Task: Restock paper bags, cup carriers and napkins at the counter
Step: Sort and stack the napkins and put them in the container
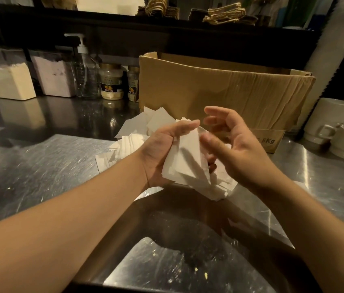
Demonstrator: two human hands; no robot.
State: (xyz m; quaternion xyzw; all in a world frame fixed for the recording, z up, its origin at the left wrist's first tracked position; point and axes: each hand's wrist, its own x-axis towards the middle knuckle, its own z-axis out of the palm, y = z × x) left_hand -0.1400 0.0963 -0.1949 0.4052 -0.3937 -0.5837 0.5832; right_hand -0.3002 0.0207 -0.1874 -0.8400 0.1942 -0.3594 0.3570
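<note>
Napkin step — left hand (pixel 162 153) grips napkin stack (pixel 190 163) before cardboard box (pixel 219 92); right hand (pixel 236 149) spread, empty — next, square edges.

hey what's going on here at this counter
A person is sorting white napkins over a steel counter. The left hand grips a bunch of napkins, while the right hand hovers beside it with loose fingers, thumb near the top sheet. More napkins lie in a loose pile behind the hands, in front of an open cardboard box. White cups stand stacked to the right.
</note>
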